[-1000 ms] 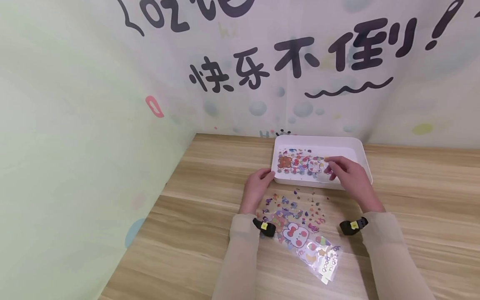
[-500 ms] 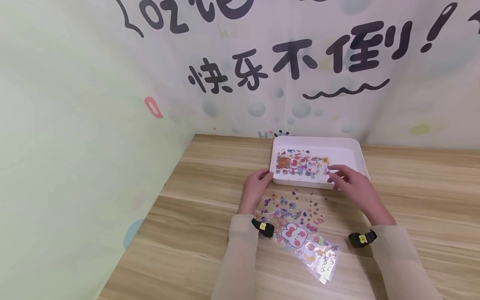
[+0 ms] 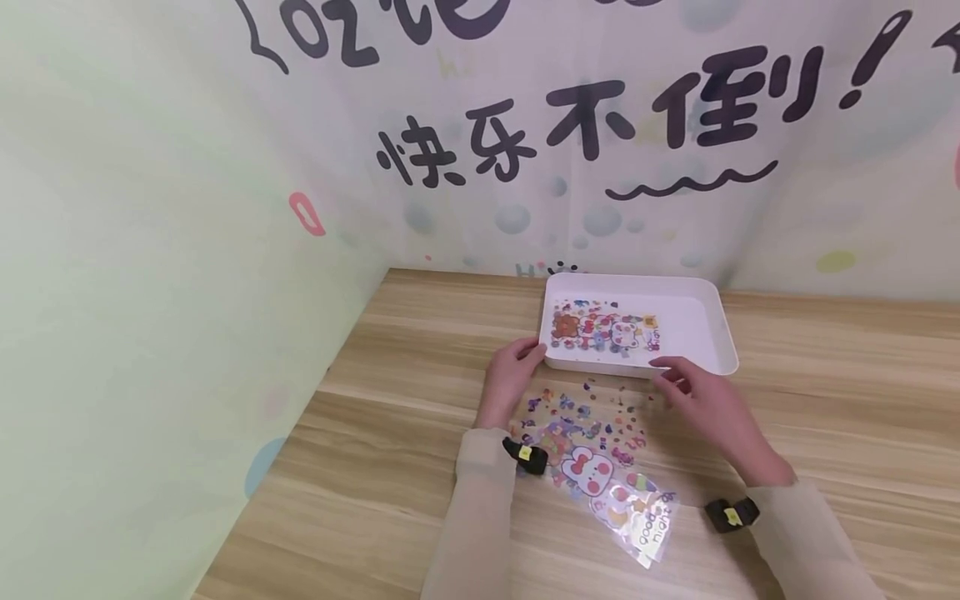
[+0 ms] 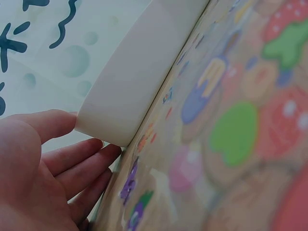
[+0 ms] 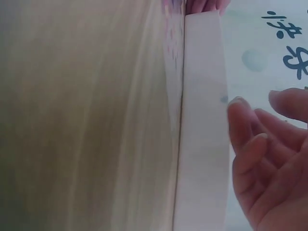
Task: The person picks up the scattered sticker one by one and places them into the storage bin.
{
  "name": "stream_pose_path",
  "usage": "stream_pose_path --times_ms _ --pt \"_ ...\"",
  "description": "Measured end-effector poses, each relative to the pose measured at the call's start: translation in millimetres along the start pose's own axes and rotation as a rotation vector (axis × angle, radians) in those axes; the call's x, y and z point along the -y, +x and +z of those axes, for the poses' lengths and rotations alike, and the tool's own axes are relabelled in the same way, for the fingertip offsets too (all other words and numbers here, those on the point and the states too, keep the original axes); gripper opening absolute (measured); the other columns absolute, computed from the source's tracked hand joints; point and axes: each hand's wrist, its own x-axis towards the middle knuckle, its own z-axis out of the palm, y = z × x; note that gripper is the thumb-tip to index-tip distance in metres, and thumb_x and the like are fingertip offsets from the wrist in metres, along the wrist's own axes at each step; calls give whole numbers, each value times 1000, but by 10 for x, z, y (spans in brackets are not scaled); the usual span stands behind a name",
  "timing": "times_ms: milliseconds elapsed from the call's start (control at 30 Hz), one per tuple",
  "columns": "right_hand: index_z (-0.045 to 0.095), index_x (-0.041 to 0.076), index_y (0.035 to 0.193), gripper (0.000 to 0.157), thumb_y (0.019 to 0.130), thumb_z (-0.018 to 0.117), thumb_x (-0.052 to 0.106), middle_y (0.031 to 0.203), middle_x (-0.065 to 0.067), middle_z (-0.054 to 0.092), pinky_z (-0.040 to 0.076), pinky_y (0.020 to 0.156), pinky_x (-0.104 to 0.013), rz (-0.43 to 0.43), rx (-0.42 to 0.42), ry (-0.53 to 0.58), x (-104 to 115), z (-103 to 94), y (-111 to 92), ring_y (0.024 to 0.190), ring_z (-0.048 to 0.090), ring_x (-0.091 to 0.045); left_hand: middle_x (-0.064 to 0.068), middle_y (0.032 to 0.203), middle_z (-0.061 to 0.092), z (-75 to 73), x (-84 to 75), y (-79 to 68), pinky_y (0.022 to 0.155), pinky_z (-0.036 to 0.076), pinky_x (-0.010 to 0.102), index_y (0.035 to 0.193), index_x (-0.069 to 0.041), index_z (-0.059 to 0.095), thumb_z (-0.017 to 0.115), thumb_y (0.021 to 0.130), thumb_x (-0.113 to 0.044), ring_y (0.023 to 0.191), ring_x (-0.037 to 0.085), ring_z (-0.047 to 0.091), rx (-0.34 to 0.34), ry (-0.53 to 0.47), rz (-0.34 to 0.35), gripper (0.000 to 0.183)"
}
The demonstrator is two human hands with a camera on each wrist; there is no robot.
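Pinched the near left corner of the white tray (image 3: pixel 693 329) with the left hand (image 3: pixel 512 375), thumb at the rim and other fingers against the corner. Reached the right hand (image 3: pixel 708 404) in from the right, just before the tray's near wall, with bent fingers and a gap left between thumb and fingertips, gripping nothing. Could not tell whether those fingertips touched the rim.

Saw a printed sticker sheet (image 3: pixel 592 327) lying flat in the tray's left half, bear face leftmost. Found a second, glossy sheet (image 3: pixel 590 471) slanting across the wood-grain table (image 3: pixel 375 450) between the forearms, with a rabbit face and "good night" at its near end. Noted small printed figures (image 3: pixel 573 408) between that sheet and the tray; could not tell whether loose or on clear film. Had the left black wristband (image 3: pixel 528 456) covering part of that sheet's left edge. Faced a pale wall hanging (image 3: pixel 450 233) with black lettering behind the tray.
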Motion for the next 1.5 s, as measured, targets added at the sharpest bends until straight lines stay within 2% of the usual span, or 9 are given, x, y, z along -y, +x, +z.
stream_pose_path --times_ms 467,600,733,900,1067,1167,1367,1433,1500 --pt "55 4 115 32 90 53 24 85 -6 61 46 55 -27 22 20 -25 112 32 -192 70 54 -17 -9 111 59 -11 -4 -13 87 43 32 115 -26 60 54 85 -45 101 11 54 -9 -16 -1 35" --pt "56 4 114 30 89 55 20 90 -8 63 49 59 -33 13 55 -64 118 28 -251 77 58 -21 -10 109 59 5 -1 -3 86 44 30 114 -26 60 54 85 -46 101 9 53 0 -16 -11 36" --pt "51 2 120 40 89 55 27 95 -10 63 50 65 -41 39 132 -96 142 22 -297 82 59 -24 -10 110 59 10 1 -3 86 44 31 114 -26 60 53 85 -46 101 9 53 -3 -8 -9 36" --pt "46 0 125 54 86 57 36 93 -6 62 50 65 -40 76 241 -124 190 15 -327 78 59 -19 -9 111 59 9 -1 -5 86 43 30 115 -27 59 53 85 -48 101 9 53 -5 4 -9 38" --pt "45 -1 126 63 83 58 42 89 -2 62 49 66 -41 75 286 -174 234 9 -342 77 58 -17 -10 111 59 0 -6 -9 85 44 29 115 -28 59 52 84 -49 100 8 53 -8 11 -8 38" --pt "51 -1 119 60 81 59 45 85 0 61 49 65 -40 81 301 -197 252 6 -346 74 57 -16 -10 110 59 -2 -10 -10 86 44 29 115 -28 59 52 85 -49 101 8 53 -8 9 -6 38" --pt "62 6 92 41 78 62 45 67 3 52 42 54 -30 140 361 -248 291 38 -371 61 47 -13 -10 110 59 -4 -10 -4 87 43 31 114 -28 60 53 85 -47 101 10 53 -6 10 -3 36" --pt "61 9 87 40 76 63 47 65 3 50 40 52 -28 162 378 -251 306 67 -391 59 46 -13 -10 110 59 -6 -6 -3 86 43 30 114 -28 60 53 85 -47 101 9 53 -6 12 -4 36" --pt "60 8 87 45 73 64 51 67 3 50 42 54 -29 145 387 -274 309 102 -408 60 46 -12 -10 110 59 -7 -1 -1 87 43 30 115 -28 60 53 85 -47 102 9 53 -5 10 -5 36"
